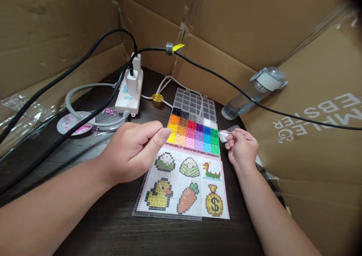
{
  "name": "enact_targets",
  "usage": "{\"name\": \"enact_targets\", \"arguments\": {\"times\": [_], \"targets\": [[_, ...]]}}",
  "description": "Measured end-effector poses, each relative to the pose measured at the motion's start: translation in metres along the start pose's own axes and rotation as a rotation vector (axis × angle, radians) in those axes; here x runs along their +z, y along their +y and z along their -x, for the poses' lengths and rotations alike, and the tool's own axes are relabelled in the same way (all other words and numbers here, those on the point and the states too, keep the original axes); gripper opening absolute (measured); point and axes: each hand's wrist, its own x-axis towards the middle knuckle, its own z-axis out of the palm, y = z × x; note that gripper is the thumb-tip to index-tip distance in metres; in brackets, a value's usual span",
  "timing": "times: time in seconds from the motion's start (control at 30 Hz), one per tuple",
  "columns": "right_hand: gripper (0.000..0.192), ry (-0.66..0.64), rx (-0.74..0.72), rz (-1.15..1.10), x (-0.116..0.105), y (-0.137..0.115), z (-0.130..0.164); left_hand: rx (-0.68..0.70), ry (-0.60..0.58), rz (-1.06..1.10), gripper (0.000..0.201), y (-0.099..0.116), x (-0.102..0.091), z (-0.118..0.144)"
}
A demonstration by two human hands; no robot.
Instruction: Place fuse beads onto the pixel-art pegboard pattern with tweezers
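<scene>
A compartment box of coloured beads (194, 133) lies open on the dark table, its clear lid (195, 104) folded back. Below it lies a pattern sheet (185, 184) with pixel pictures of a duck, a carrot and a money bag. My left hand (132, 150) hovers over the sheet's upper left, thumb and forefinger pinched together near the yellow beads; whether anything is between them cannot be told. My right hand (241, 147) is at the box's right edge, holding a small white object (223, 136).
A white power strip (129, 94) with plugs and black cables (85, 60) crosses the left side. A small plate with pink beads (74, 123), a pegboard (109, 117), a gold cap (157, 100) and a lying water bottle (254, 92) sit among cardboard walls (311, 135).
</scene>
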Motion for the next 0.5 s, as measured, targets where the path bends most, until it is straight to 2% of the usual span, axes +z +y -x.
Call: {"name": "enact_targets", "arguments": {"times": [0.13,0.5], "targets": [[0.017,-0.035,-0.01,0.044,0.0023,0.0022,0.0023,0.006,0.013,-0.008,0.035,0.0,-0.0013,-0.0001],[0.018,-0.001,-0.04,0.016,0.0003,-0.0062,0.0064,-0.012,0.018,0.007,0.035,0.0016,-0.0013,0.0004]]}}
